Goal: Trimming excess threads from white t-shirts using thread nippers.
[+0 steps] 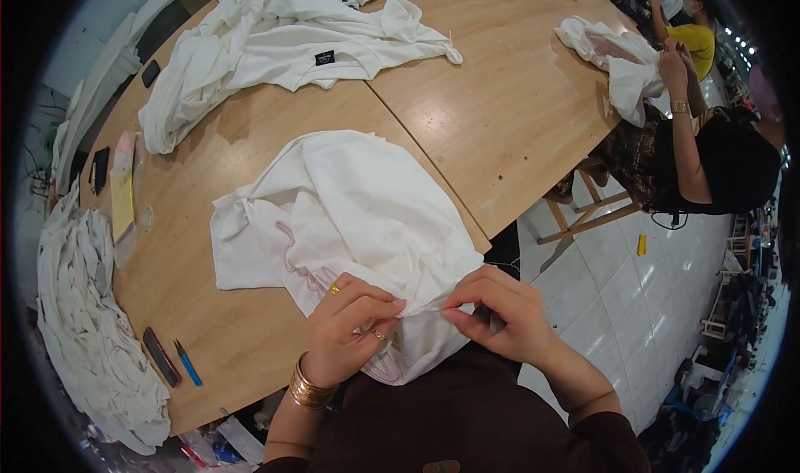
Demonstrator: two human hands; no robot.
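Observation:
A white garment (367,190) with pink line embroidery lies bunched at the table's near edge, part of it hanging over toward my lap. My left hand (350,323) is closed, pinching a fold of the cloth between thumb and fingers. Just to its right, my right hand (504,310) is closed in a pinch at the same fold, thumb and index finger at the fabric. Whether a small tool sits in the right fingers is too small to make out. A short stretch of cloth runs between the two pinches.
A heap of white shirts (275,44) covers the far left of the wooden table (492,98). White cloth (87,323) is piled along the left edge, near a blue pen-like tool (188,363) and a dark red case (162,358). At right, a co-worker (708,156) handles another white garment (621,60).

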